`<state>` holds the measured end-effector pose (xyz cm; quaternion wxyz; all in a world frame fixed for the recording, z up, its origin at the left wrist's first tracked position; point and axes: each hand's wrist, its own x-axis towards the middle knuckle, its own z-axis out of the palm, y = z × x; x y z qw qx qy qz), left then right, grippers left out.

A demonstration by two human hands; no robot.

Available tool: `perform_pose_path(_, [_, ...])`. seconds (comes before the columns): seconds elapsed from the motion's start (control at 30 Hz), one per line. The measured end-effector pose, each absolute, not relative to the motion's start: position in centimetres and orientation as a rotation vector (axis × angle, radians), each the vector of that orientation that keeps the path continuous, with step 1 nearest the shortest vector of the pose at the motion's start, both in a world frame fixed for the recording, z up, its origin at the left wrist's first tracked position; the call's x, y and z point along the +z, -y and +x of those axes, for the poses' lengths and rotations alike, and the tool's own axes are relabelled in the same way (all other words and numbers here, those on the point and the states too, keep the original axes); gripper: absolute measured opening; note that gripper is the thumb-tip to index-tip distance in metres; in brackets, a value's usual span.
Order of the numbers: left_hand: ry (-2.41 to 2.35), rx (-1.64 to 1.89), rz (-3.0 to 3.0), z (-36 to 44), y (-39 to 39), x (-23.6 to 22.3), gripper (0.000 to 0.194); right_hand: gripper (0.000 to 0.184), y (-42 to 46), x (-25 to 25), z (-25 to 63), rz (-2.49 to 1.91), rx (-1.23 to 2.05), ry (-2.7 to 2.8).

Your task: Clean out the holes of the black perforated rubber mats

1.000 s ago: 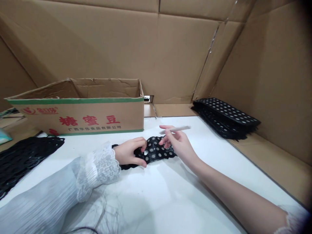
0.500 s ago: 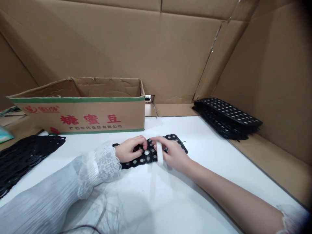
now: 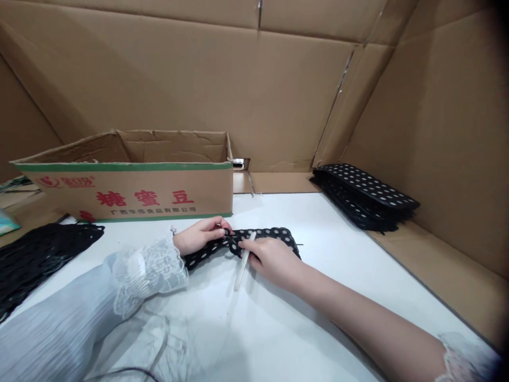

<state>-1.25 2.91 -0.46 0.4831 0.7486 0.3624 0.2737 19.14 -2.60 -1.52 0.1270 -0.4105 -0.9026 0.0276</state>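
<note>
A black strip of fabric with white dots [image 3: 280, 234] lies on the white table. Its left part is lifted and bent, and its dotted surface folds near the middle. My left hand [image 3: 202, 234] is closed in a pinch on the fabric's upper edge. Just to the right, my right hand [image 3: 274, 260] holds a slim whitish stick-like tool [image 3: 243, 268], which slants down toward me; its exact kind cannot be made out. The right fingertips touch the fabric close to the left hand's fingers. A short dark thread end sticks out at the fabric's right end.
An open cardboard box [image 3: 135, 193] with red lettering stands behind the left hand. To the left lies a heap of black lacy pieces [image 3: 43, 260]. A stack of black dotted pieces [image 3: 368, 193] sits at the right back. Loose clear threads [image 3: 167, 339] lie in front; cardboard walls surround the table.
My left hand has shifted slightly left and now pinches the fabric's upper edge, lifting and bending it. The right hand has moved left, and the whitish tool has tilted from upright to slanting.
</note>
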Motion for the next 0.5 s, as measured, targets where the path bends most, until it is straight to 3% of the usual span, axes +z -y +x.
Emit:
perform_pose_path(0.1, [-0.971, 0.948, 1.867, -1.5, -1.9, 2.0, 0.019, 0.014, 2.5, -2.0, 19.0, -1.083, 0.0, 2.701])
perform_pose_path(0.2, [-1.161, 1.132, 2.284, -2.0, -0.1, 6.1, 0.019, 0.013, 2.5, -2.0, 19.1, -1.058, -0.001, 2.703])
perform_pose_path(0.37, [-1.896, 1.762, 2.69, -5.0, -1.2, 11.5, 0.027, 0.021, 2.7, -1.0, 19.7, -1.064, 0.061, 2.72])
perform_pose_path(0.43, [-2.039, 1.681, 2.639, -6.7, -3.6, 12.2, 0.034, 0.023, 2.7, -0.9, 19.7, -1.072, 0.054, 2.724])
perform_pose_path(0.5, [-2.146, 1.383, 2.627, -7.7, -5.5, 12.2, 0.043, 0.021, 2.7, -1.0, 19.7, -1.087, 0.034, 2.724])
